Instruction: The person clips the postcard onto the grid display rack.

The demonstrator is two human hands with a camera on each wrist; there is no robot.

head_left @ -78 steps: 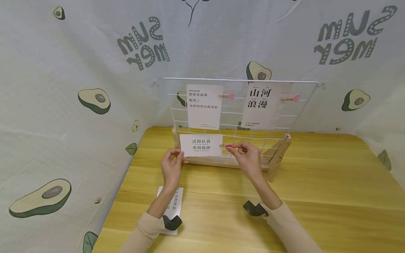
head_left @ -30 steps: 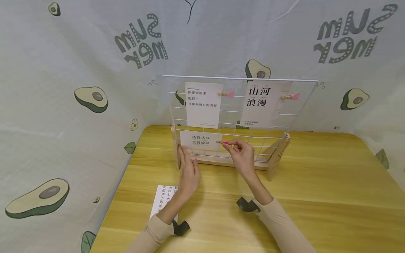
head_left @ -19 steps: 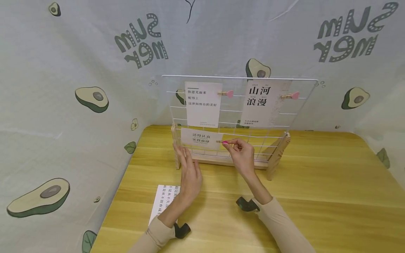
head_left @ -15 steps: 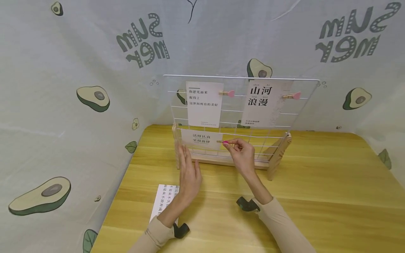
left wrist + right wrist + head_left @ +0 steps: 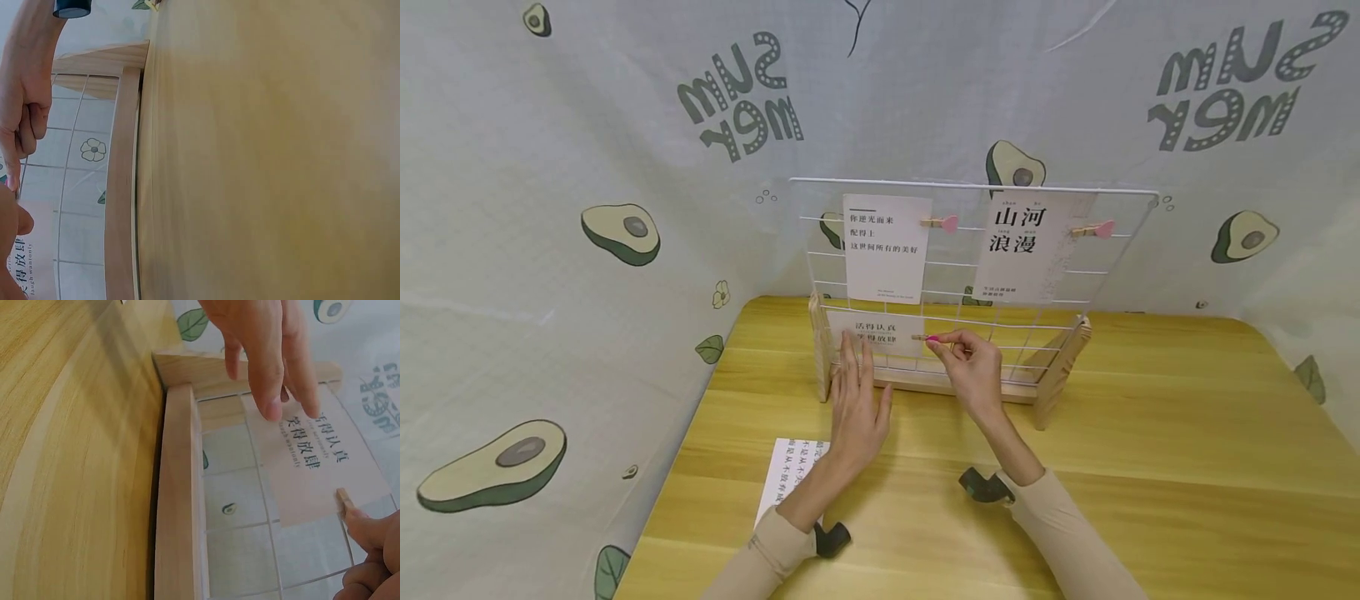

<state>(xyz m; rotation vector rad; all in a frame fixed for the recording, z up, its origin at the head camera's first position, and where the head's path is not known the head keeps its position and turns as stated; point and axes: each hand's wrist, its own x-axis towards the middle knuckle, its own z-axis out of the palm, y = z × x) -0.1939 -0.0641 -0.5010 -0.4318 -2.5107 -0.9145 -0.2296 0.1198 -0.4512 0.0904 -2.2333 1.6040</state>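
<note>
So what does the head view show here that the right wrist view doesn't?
Only the head view shows the two upper cards with their pink-tipped clips, the loose card lying on the table, and the avocado-print backdrop's lettering. Only the right wrist view shows, close up, the clip sitting on the low card's edge. Both show the wire grid, its wooden base, the left hand with straight fingers at the card, and the right hand pinching the clip.
</note>
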